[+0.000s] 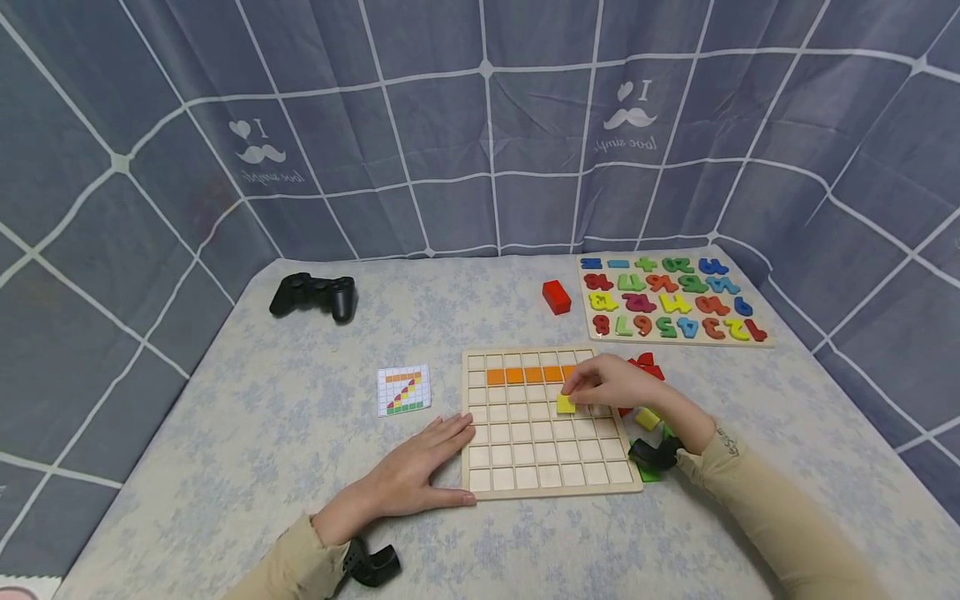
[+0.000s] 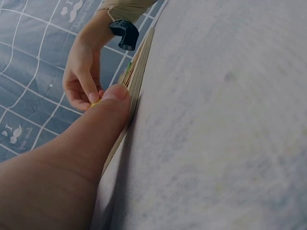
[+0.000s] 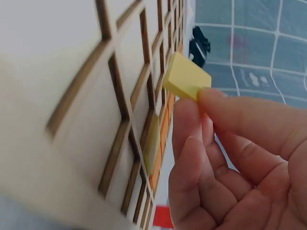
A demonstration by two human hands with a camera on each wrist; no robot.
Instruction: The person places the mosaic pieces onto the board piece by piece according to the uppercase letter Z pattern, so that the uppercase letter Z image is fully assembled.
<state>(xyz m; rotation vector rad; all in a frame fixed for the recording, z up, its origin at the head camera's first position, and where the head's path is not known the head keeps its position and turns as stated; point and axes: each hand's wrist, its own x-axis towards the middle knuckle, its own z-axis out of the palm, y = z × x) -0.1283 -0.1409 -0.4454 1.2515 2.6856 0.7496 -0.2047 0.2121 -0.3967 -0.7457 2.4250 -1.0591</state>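
Note:
A wooden grid board [image 1: 555, 493] lies on the table with a row of orange square tiles [image 1: 514, 376] near its far edge. Above the board my right hand [image 1: 617, 385] pinches a yellow square tile [image 3: 186, 76] between thumb and fingertips. In the right wrist view, another yellow tile [image 3: 152, 146] sits in a cell beside the orange row; the hand hides that spot in the head view. My left hand [image 1: 411, 468] lies with fingers spread, fingertips and thumb touching the board's left edge. A small pattern card [image 1: 403, 390] lies left of the board.
Loose red pieces [image 1: 647, 364], a yellow piece [image 1: 647, 418] and green pieces [image 1: 651, 475] lie right of the board, partly under the right arm. Farther back are a red block [image 1: 557, 297], a number puzzle board [image 1: 678, 340] and a black game controller [image 1: 313, 296].

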